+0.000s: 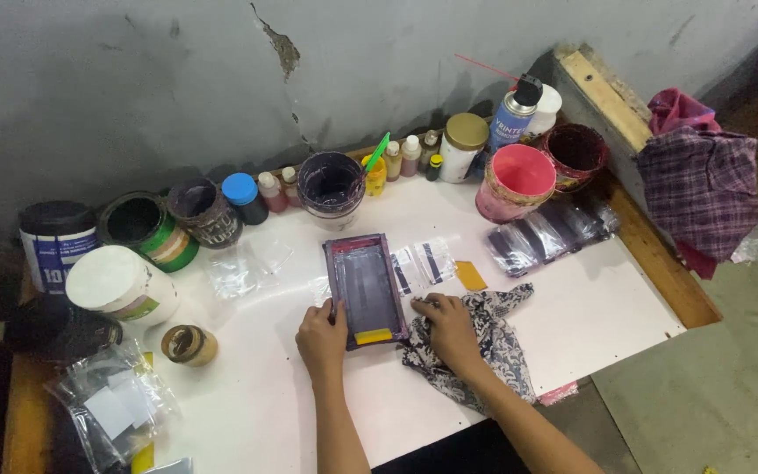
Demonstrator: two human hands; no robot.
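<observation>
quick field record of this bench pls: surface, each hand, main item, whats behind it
surface: white table against a grey wall
left hand: on the near left corner of the purple screen frame
right hand: on a patterned cloth beside the frame
on frame: yellow squeegee at its near end
behind: purple ink pot, pink tub, small bottles, spray can

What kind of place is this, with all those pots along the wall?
Probably a small screen-printing workshop: a purple-stained printing frame lies on the white table, open ink tubs line the wall, and the right hand rests on a patterned rag.
</observation>
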